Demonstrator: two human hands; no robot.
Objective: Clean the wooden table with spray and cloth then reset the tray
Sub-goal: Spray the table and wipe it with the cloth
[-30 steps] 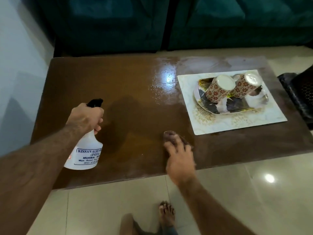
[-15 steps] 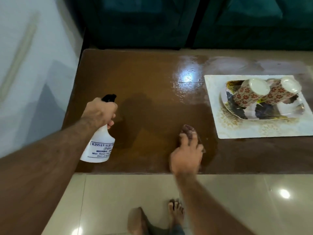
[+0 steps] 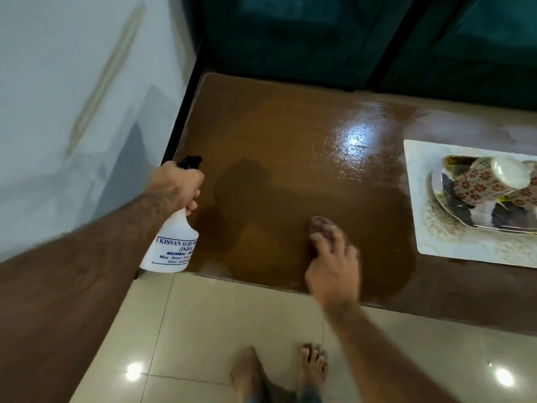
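Observation:
The brown wooden table (image 3: 279, 135) fills the middle of the view, glossy and wet near its centre. My left hand (image 3: 175, 184) grips the neck of a white spray bottle (image 3: 171, 242) with a black nozzle, held at the table's near left corner. My right hand (image 3: 334, 266) presses a small dark brownish cloth (image 3: 319, 228) flat on the table near the front edge. At the right, a patterned tray (image 3: 453, 210) lies on a white mat (image 3: 421, 228) and carries floral cups (image 3: 491, 181) lying on their sides.
A pale wall (image 3: 72, 97) runs along the left of the table. A dark teal sofa (image 3: 348, 39) stands behind it. Glossy beige floor tiles (image 3: 203, 330) lie in front, with my bare feet (image 3: 279, 370) on them.
The view has swung left, so the tray sits farther right in the frame. My right hand has kept the cloth pressed on the near part of the table. The bottle stays in my left hand.

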